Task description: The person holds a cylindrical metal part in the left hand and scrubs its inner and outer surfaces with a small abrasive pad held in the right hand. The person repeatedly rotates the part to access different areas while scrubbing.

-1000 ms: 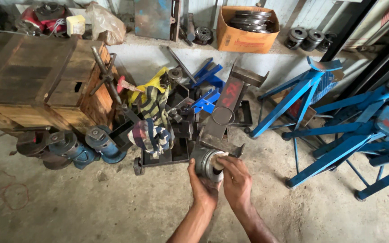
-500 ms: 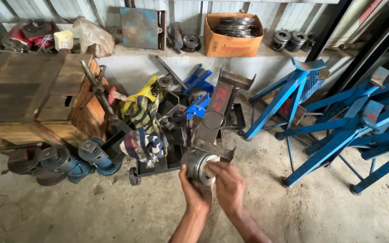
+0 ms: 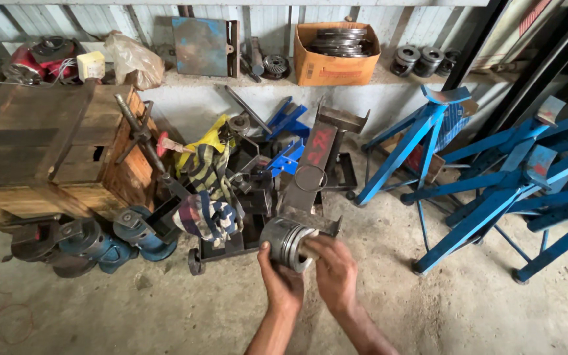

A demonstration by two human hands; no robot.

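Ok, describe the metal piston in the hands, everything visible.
The piston is a short grey metal cylinder with ring grooves around its side, dull and worn-looking. It lies tilted on its side above the concrete floor, in front of a dark steel stand. The left hand cups it from below, thumb on its side; the right hand covers its open end, fingers inside or over the rim.

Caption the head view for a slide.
Left hand and right hand hold a grooved grey metal piston above a concrete floor, beside blue steel stands.
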